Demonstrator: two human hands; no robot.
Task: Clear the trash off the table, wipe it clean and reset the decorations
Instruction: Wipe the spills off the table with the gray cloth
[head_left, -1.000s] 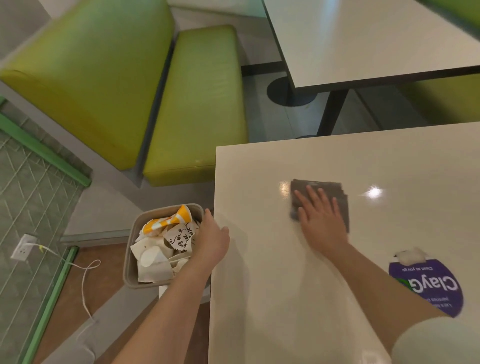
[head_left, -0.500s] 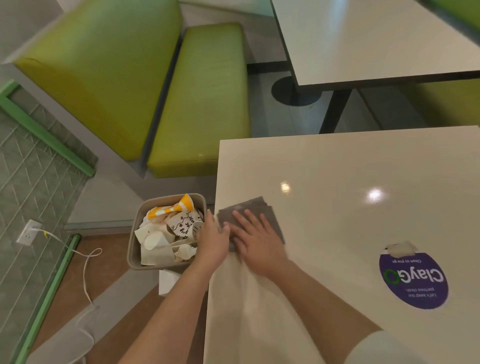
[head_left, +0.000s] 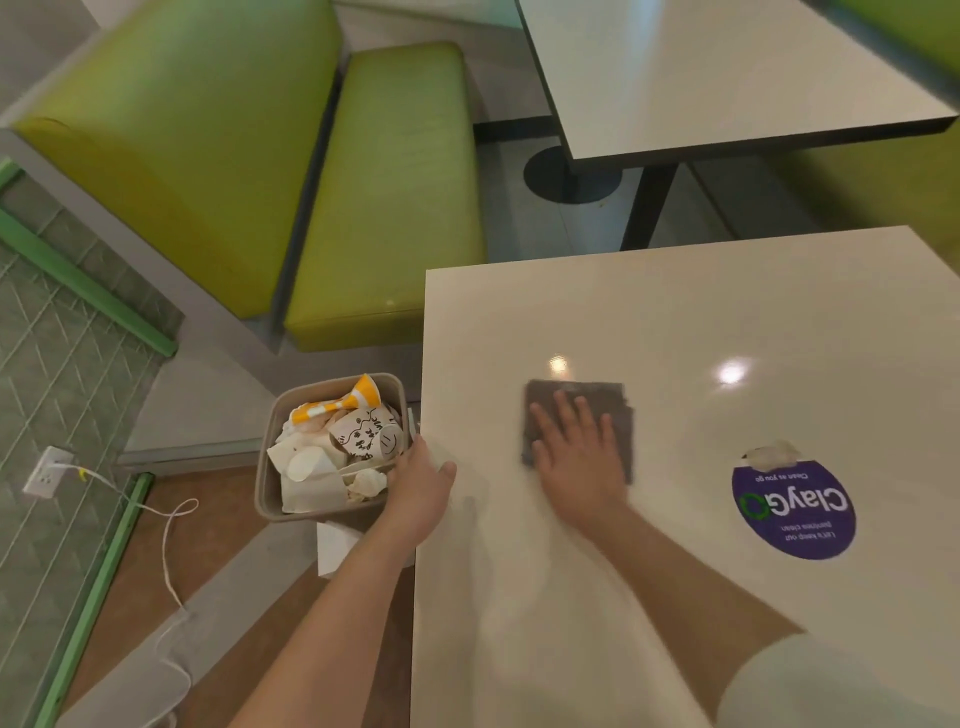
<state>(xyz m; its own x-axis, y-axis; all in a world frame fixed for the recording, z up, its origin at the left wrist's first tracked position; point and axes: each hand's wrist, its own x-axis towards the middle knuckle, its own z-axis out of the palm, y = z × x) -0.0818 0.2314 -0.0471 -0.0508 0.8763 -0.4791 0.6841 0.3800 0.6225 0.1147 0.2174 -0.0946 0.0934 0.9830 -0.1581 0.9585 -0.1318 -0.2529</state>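
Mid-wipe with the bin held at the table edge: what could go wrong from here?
1. The bin is heaped with cups; tilting it in the left hand may spill trash.
2. The cloth under the right hand could catch the sticker, whose top edge looks torn.

— Where does the single head view look from?
— From above the table's (head_left: 675, 322) near edge, tilted forward and down, wide-angle, with straight edges bowed.
— How near?
— Close: both forearms enter from the bottom. The bin (head_left: 270, 467) sits low left, the bench (head_left: 395, 197) beyond.
— Any second view?
— None; nothing is shared.
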